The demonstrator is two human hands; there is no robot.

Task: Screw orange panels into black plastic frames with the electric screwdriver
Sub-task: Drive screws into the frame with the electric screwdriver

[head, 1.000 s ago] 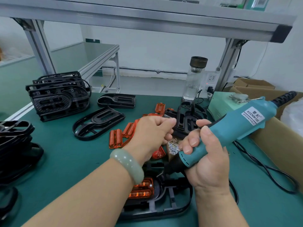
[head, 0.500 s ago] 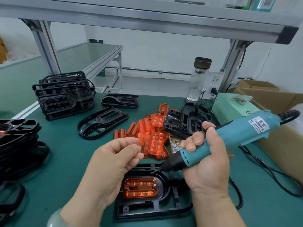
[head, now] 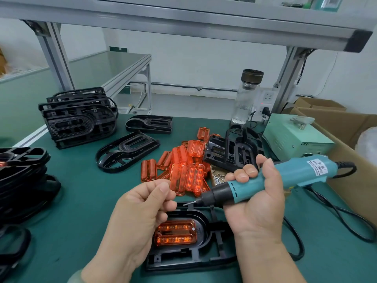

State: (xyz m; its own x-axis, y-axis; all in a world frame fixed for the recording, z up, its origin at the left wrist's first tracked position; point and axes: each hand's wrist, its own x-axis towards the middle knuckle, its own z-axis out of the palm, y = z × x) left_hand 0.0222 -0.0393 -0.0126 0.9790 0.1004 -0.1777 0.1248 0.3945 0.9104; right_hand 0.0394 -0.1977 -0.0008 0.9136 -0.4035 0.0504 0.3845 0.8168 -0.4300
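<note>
view: head cam, looking down onto the green bench mat.
left hand: raised over the left end of the work frame. Fingers curled in, thumb tip on forefinger. Can't tell if anything sits in the pinch.
right hand: wrapped tight round the electric screwdriver, held above the frame's right half.
electric screwdriver: teal body, black nose, lying near level with the nose pointing left. Black cable leaves the rear and loops over the mat.
bit: a screw sits on the tip, just beside my left fingers, over the frame's far rim. Touching the rim or not, can't tell.
work frame: black plastic, flat on the mat right in front of me, under both hands.
orange panel: seated in the frame's oval recess. One screw head shows at its upper right corner.
spare panels: loose orange heap mid-bench, beyond my hands.
loose screws: small pile just right of the heap, partly behind my right fingers.
far stack: black frames on edge, back left.
near stack: more black frames at the left edge.
single frames: one flat between far stack and heap, another behind it.
leaning frames: a few, just right of the heap.
bottle: clear, dark cap, upright at the back.
power unit: pale green box, right of the bottle.
cardboard box: open, at the right edge.
</note>
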